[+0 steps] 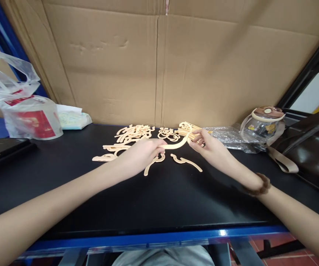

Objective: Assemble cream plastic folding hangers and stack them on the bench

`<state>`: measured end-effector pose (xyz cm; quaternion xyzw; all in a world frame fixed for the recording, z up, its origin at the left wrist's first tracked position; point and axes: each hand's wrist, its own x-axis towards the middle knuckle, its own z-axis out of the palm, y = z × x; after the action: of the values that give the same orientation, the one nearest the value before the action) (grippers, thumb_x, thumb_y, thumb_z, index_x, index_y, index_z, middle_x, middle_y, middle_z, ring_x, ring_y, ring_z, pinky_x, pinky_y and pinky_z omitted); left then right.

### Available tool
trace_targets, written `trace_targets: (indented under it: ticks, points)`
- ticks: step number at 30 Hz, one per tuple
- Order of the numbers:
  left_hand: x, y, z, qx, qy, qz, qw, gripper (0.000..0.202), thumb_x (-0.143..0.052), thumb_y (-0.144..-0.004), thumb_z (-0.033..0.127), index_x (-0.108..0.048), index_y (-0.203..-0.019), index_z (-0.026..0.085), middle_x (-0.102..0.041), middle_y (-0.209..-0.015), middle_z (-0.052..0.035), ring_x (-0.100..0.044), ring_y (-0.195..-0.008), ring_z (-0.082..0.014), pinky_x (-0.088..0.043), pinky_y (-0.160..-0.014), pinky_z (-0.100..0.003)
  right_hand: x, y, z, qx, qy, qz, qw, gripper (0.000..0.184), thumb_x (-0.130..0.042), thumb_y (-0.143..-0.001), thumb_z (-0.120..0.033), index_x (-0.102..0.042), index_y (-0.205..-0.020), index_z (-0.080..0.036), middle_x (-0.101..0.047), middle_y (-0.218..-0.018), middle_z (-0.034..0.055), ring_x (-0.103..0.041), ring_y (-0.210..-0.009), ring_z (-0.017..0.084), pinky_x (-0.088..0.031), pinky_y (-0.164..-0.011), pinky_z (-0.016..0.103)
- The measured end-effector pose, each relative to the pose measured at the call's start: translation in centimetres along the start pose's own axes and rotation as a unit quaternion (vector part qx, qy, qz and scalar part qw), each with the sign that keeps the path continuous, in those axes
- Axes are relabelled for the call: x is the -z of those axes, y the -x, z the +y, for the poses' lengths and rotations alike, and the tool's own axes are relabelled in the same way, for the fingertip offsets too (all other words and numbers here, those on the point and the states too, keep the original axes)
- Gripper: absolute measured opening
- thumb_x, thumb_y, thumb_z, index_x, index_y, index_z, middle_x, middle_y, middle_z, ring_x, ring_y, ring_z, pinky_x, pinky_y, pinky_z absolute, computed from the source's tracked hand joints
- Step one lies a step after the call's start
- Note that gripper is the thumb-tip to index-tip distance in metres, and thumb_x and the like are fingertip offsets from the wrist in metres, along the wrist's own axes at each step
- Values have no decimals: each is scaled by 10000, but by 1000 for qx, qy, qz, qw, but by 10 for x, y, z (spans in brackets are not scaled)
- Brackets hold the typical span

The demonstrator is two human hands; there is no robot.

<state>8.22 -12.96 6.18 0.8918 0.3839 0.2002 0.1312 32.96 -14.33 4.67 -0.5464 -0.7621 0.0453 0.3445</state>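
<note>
Between my hands is a cream plastic hanger arm [173, 147], curved and raised above the table. My left hand [139, 153] pinches its left end between thumb and fingers. At its right end, where it bends upward, my right hand [210, 146] closes its fingertips on it; a small part there is hard to make out. Two loose hanger arms lie below, one [188, 162] in front of my right hand and one [149, 166] partly under my left hand. Left of my left hand rest more hanger pieces [104, 157], partly covered by it.
Behind my hands are a heap of hanger arms [134, 132], a group of ring-shaped hooks [169, 133] and stacked strips [185, 127]. A bagged cup [37, 118], tissue pack [74, 120] and black device [4, 147] stand left. Clear plastic wrap [226, 136], a bottle [263, 125] and a dark bag [311, 151] lie right.
</note>
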Motion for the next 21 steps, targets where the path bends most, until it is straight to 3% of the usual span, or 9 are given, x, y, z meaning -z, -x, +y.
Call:
trace_targets:
  ticks: [2,3,6,8,10,12,14,18,21]
  points:
    - [-6,1,5,-12,-3,11,1000,309,-335,-970,320,-605,-1057,197,-655,-935,-44,-601,-839,-198,-410,-729,-277,-1,4,-9,94,113,85,985,403,-499,-904,-398,-501,-1221,-149,-594,-1153,155,-542,-1060,300,-441,-899,467]
    - [-9,2,7,-19,2,16,1000,303,-334,-973,306,-596,-1080,198,-654,-924,-40,-600,-825,-191,-408,-723,-272,-1,7,-14,141,151,93,974,420,-504,-906,-393,-490,-1255,-160,-569,-1217,156,-512,-1122,315,-416,-941,487]
    - [-17,4,13,-56,30,31,998,280,-348,-977,290,-584,-1103,207,-659,-958,-31,-601,-843,-176,-411,-746,-261,-5,14,-27,250,204,52,945,413,-481,-928,-369,-484,-1300,-189,-565,-1284,125,-480,-1210,305,-339,-1038,531]
    - [-19,5,16,-80,59,34,995,264,-357,-979,303,-574,-1104,222,-659,-1040,-25,-604,-911,-172,-414,-788,-254,-9,17,-32,286,211,25,934,368,-444,-949,-306,-503,-1292,-183,-601,-1253,109,-514,-1187,275,-299,-1081,532]
    - [-19,6,18,-65,71,36,995,249,-377,-972,353,-576,-1047,224,-664,-1021,-19,-612,-902,-175,-421,-770,-254,-12,19,-31,290,200,-9,936,331,-394,-968,-247,-541,-1255,-172,-663,-1132,97,-596,-1047,239,-391,-1021,478]
    - [-16,7,19,-6,51,48,998,294,-366,-963,436,-565,-971,219,-667,-895,-15,-617,-800,-185,-421,-698,-270,-12,17,-27,266,192,-41,944,324,-362,-979,-237,-577,-1208,-160,-691,-1004,95,-628,-904,221,-491,-866,405]
    - [-13,6,19,61,11,71,996,353,-323,-961,488,-544,-962,214,-654,-821,-15,-607,-734,-195,-412,-664,-288,-10,14,-21,240,193,-57,950,326,-358,-982,-248,-593,-1189,-156,-693,-972,108,-627,-891,233,-510,-777,378]
    - [-14,3,9,107,-47,59,991,348,-439,-901,517,-558,-996,205,-653,-971,-50,-607,-848,-226,-423,-733,-311,-6,6,-10,208,172,-73,960,335,-384,-973,-244,-575,-1241,-178,-691,-1047,115,-622,-981,256,-493,-841,421]
    - [-22,2,1,88,-64,15,994,384,-563,-814,534,-577,-1004,201,-640,-1048,-66,-589,-926,-253,-429,-745,-321,-4,3,-6,178,122,-102,971,327,-421,-966,-295,-604,-1220,-204,-703,-1037,93,-633,-975,245,-483,-862,406]
